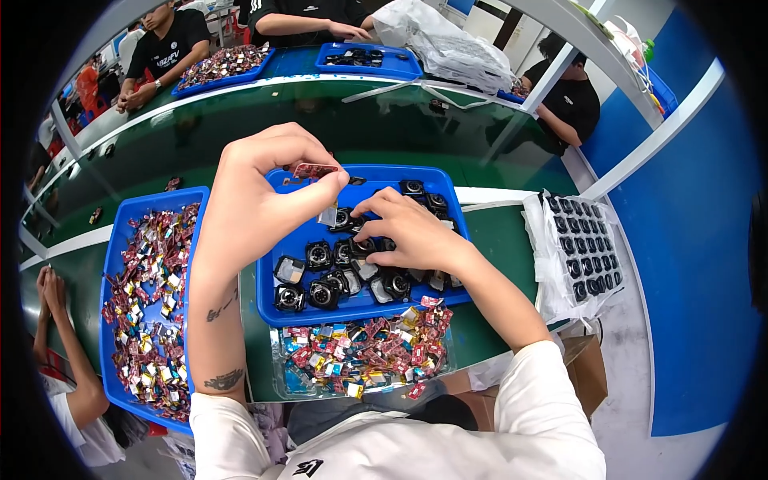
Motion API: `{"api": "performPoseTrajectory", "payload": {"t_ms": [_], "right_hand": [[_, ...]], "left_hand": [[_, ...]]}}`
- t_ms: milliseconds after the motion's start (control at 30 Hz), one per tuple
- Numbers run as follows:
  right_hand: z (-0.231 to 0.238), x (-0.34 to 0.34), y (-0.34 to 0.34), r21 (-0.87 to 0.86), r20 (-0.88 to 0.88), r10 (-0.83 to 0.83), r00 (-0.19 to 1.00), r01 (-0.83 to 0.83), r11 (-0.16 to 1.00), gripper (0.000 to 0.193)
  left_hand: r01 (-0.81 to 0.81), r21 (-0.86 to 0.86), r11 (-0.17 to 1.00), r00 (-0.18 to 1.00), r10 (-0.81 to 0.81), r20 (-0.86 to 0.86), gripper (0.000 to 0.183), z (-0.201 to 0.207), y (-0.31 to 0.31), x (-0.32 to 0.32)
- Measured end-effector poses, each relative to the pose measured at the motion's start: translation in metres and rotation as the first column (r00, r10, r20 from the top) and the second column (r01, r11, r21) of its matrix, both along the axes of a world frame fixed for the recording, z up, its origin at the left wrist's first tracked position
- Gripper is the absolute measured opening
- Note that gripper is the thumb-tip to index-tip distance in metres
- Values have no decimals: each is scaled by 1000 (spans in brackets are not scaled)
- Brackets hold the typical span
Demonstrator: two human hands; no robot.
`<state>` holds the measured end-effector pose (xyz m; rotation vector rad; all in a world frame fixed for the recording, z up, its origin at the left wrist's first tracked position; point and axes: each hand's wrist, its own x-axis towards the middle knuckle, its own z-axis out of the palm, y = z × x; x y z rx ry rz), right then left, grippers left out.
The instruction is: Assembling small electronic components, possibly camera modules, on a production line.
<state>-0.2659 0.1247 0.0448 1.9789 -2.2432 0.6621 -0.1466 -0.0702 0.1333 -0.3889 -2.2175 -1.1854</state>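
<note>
My left hand [280, 184] is raised over the far left part of a blue tray [360, 314]. Its thumb and fingers pinch a small red circuit board [315, 170]; a pale flat piece [328, 214] shows just below the hand. In the tray lie several black watch-like casings [318, 255], some with round faces and some showing grey flat sides. My right hand [412, 232] reaches in from the right, palm down, fingers bent and apart over the casings. Its fingertips are close to them, and I see nothing held in it.
A clear plastic tray [280, 372] of red boards with yellow, white and blue parts sits nearest me. A long blue bin [120, 240] of similar boards stands left. At right is a white tray [536, 232] with rows of casings. Co-workers sit across the green conveyor belt [384, 128] and at left.
</note>
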Motion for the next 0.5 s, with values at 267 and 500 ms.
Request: {"api": "performPoseTrajectory", "payload": {"t_ms": [267, 500], "right_hand": [[20, -5, -16, -295, 776, 92, 624, 231, 927, 25], [71, 23, -22, -419, 861, 250, 444, 340, 842, 27]], "left_hand": [[84, 220, 972, 992, -103, 76, 6, -2, 5, 2], [-48, 203, 978, 999, 44, 25, 5, -4, 18, 0]]}}
